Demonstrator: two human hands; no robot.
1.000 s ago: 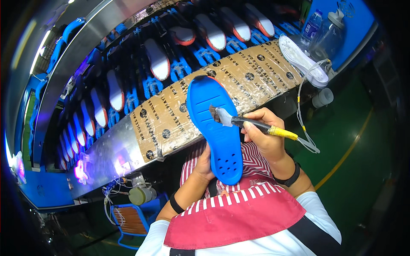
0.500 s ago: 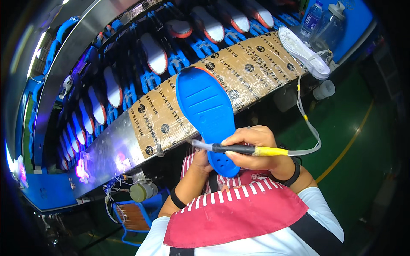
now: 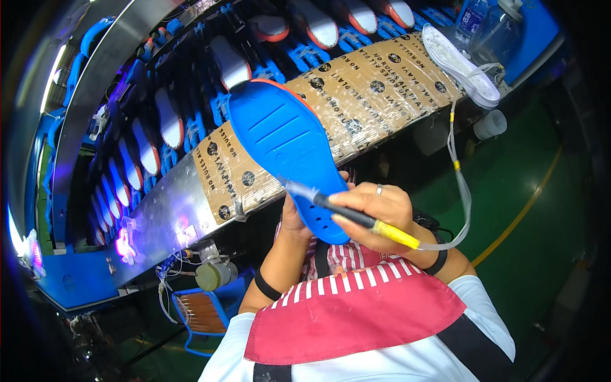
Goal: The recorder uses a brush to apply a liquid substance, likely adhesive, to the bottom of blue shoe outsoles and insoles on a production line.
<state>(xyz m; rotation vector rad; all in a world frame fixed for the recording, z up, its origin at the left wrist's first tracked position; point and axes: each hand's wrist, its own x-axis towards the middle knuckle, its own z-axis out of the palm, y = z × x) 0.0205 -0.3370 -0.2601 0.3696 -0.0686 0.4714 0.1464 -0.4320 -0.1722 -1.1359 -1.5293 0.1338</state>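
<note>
- Taped cardboard [image 3: 375, 89] covers part of the metal table [image 3: 170, 207]; green floor [image 3: 509, 172] shows rightward.
- Left hand [image 3: 294, 221], fingers mostly hidden, grips the blue sole [image 3: 273, 124] slanting over the table's near edge.
- Right hand's [image 3: 382, 209] fingers pinch a brush [image 3: 351, 214] across the sole.

Runs in dark printed capitals, interspersed with round black emblems [image 3: 377, 86], across the brown cardboard [image 3: 356, 99]; shows in white on the blue bottle label [image 3: 470, 21].

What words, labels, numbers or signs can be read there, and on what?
I copy no wording; here is where print stands.
Cardboard: repeated dark capitals, round marks.
Bottle: print too small to read.
Apron: pale letters, partly hidden, unreadable.
Blue sole: faint raised marks, unreadable.
</note>
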